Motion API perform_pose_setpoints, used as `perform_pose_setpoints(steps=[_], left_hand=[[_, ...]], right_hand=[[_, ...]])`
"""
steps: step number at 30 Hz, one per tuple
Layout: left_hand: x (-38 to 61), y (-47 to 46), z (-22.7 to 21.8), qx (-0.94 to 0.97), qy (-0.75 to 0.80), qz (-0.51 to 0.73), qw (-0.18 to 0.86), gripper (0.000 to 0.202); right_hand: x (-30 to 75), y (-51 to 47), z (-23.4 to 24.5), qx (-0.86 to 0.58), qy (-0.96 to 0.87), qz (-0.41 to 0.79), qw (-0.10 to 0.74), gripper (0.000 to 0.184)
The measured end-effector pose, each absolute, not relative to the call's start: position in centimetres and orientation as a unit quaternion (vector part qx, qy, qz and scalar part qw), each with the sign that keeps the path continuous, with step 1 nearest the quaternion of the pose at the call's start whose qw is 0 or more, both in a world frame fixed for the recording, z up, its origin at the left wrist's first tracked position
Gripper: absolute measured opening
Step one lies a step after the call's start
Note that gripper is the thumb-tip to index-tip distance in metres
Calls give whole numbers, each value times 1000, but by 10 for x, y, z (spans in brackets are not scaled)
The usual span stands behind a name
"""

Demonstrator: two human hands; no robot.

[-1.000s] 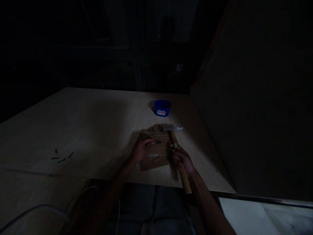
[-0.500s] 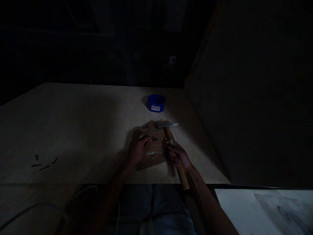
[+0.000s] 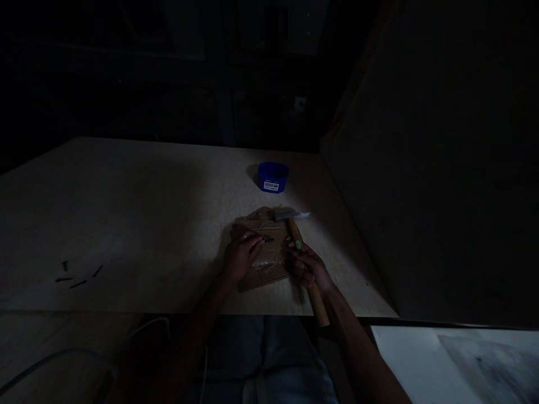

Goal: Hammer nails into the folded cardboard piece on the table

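There is one hammer (image 3: 295,230), one blue tub (image 3: 273,178), one brown block (image 3: 273,254) and four loose dark fasteners (image 3: 78,284).

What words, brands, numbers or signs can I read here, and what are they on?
None can be read.
White label on the blue container: printed, but too small and blurred.
Green sticker on the hammer handle: too small to make out any lettering.
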State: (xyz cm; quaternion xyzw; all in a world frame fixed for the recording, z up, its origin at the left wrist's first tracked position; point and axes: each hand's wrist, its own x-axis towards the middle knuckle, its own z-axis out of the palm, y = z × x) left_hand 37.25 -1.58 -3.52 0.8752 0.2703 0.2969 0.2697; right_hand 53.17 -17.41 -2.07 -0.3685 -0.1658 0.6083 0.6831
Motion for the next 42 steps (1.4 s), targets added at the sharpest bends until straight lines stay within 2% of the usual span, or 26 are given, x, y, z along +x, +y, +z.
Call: perform_pose_setpoints(steps=[7,12,16,19,23,26,31,36,42], left_hand=[[373,-18,-44,878,259,320,244,20],[373,-20,-46,879,249,333,233,21],[373,-19,-46,887,256,320,210,18],[374,-19,-45,885,270,309,220,18],[374,-21,-43,877,274,301,254,18],[374,-21,-44,877,271,302,258,18],[375,-20,-48,872,264,322,259,19],[374,-18,-48,871,258,330,256,17],[375,-19,-48,871,267,331,246,16]], right_hand=[[516,-185,0,-478,-177,544,666,45],[498,-216,47,-638,-247,480,549,50],[490,-232,77,-695,-392,379,469,42],[486,-231,77,-705,-466,322,427,37],[481,-222,53,-733,-456,342,371,39],[480,-219,41,-733,-447,351,374,43],[480,-218,44,-722,-435,300,447,42],[484,-216,43,-731,-454,331,386,38],[484,-219,43,-728,-455,295,420,42]])
